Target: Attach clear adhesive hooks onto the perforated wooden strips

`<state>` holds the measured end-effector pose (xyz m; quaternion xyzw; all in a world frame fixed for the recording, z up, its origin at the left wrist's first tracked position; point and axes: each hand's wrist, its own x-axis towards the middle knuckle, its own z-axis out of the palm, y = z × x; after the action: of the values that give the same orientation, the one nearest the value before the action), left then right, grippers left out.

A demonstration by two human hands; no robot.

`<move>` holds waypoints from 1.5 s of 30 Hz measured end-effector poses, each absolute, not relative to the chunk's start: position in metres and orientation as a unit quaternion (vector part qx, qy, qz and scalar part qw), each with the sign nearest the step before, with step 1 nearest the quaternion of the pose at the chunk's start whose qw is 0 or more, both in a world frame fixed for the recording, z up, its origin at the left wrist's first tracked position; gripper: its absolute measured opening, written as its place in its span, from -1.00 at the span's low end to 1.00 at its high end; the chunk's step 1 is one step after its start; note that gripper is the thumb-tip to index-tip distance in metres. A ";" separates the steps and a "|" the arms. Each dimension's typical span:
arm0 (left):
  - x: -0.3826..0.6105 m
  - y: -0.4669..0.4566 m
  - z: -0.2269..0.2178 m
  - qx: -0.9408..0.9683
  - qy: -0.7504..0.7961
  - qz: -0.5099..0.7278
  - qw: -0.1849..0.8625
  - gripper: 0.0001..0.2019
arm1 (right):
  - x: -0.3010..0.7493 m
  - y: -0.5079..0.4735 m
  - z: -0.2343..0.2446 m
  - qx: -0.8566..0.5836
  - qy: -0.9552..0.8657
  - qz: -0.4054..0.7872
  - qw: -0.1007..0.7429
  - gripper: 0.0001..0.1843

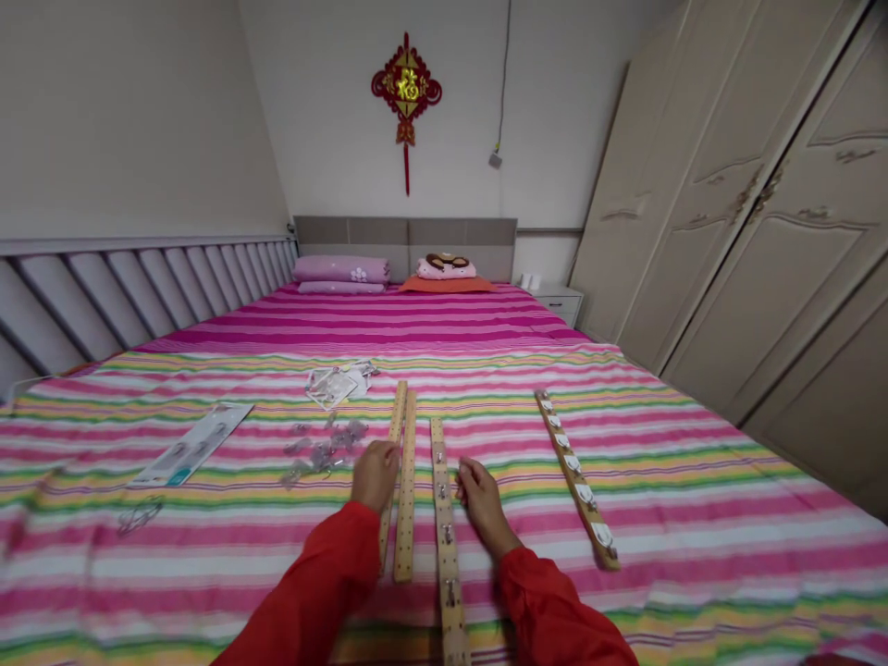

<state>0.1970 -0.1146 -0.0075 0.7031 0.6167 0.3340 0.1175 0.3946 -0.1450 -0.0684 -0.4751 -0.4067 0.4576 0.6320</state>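
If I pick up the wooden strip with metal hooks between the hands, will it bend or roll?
The strip probably won't bend much, because it looks wooden and lies straight. It likely won't roll, since it looks flat. Its metal hooks might snag on the bed cover if it flips, because they sit on top.

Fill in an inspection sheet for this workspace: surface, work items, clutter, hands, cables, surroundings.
Surface: striped sheet on a bed, lightly wrinkled.
Work items: two strips with rows of holes, side by side; a strip with metal hooks between the hands; a strip with white-backed hooks farther right.
Clutter: loose clear-and-grey pieces, packaging, a long card pack, thin wire-like pieces.
Hands: left hand at the two holed strips, right hand beside the metal-hook strip; grip unclear on both.
Cables: wall cord hanging beyond the bed.
Surroundings: headboard, wardrobe, red wall ornament.
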 end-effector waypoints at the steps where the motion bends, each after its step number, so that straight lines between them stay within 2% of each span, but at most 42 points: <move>1: 0.182 -0.116 -0.006 0.694 0.637 0.325 0.082 -0.74 | 0.394 -0.146 -0.067 -0.473 -0.408 0.461 0.631 -0.56; 5: 0.132 -0.120 0.000 0.654 0.722 0.227 -0.013 -0.76 | 0.394 -0.147 -0.060 -0.474 -0.413 0.461 0.626 -0.57; 10: 0.111 -0.120 0.009 0.634 0.751 0.168 -0.071 -0.69 | 0.394 -0.149 -0.055 -0.478 -0.420 0.456 0.622 -0.56; 16: 0.113 -0.121 0.013 0.641 0.755 0.118 -0.077 -0.69 | 0.395 -0.148 -0.057 -0.475 -0.425 0.455 0.622 -0.56; 20: 0.114 -0.123 0.011 0.642 0.744 0.171 -0.067 -0.70 | 0.395 -0.148 -0.056 -0.472 -0.425 0.455 0.624 -0.55; 24: 0.113 -0.127 0.010 0.608 0.711 0.351 0.047 -0.77 | 0.394 -0.150 -0.054 -0.473 -0.417 0.457 0.627 -0.55; 26: 0.115 -0.130 0.009 0.598 0.683 0.402 0.118 -0.76 | 0.394 -0.151 -0.053 -0.472 -0.411 0.459 0.630 -0.55; 32: 0.135 -0.159 0.010 0.491 0.580 0.499 0.416 -0.53 | 0.394 -0.152 -0.052 -0.470 -0.396 0.466 0.637 -0.53; 34: 0.145 -0.173 0.011 0.466 0.564 0.511 0.451 -0.49 | 0.395 -0.153 -0.052 -0.468 -0.390 0.470 0.639 -0.54; 38: 0.161 -0.195 0.018 0.539 0.539 0.512 0.395 -0.60 | 0.396 -0.162 -0.050 -0.457 -0.367 0.498 0.640 -0.57; 42: 0.170 -0.209 0.028 0.658 0.510 0.500 0.239 -0.78 | 0.392 -0.179 -0.044 -0.452 -0.336 0.530 0.634 -0.59; 45: 0.177 -0.214 0.034 0.721 0.492 0.467 0.142 -0.80 | 0.382 -0.194 -0.030 -0.439 -0.348 0.545 0.623 -0.63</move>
<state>0.1769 -0.2143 0.0337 0.7212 0.4916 0.4669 0.1424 0.3823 -0.1940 -0.0300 -0.4394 -0.3484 0.5451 0.6232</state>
